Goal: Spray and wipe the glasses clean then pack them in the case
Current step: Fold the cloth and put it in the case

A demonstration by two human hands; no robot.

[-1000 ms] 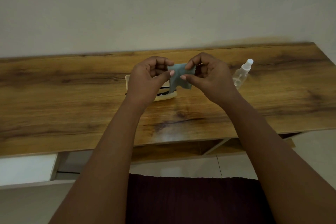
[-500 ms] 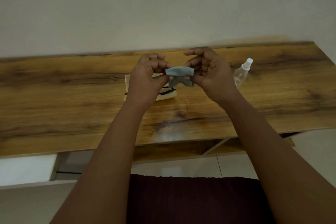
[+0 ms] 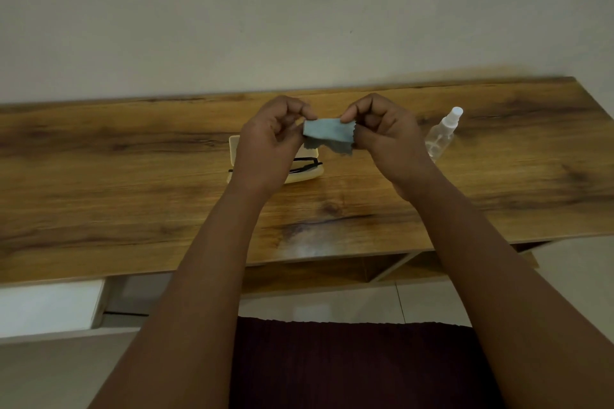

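Above the table (image 3: 133, 183) I am pinching the folded cloth (image 3: 327, 136) between left hand (image 3: 269, 146) and right hand (image 3: 385, 139) — apparently tidying it — while the glasses (image 3: 304, 165) are lying in the open case (image 3: 307, 173).

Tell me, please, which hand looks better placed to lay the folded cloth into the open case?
Probably the left hand: it pinches the cloth directly above the case holding the glasses, while the right hand sits nearer the spray bottle.
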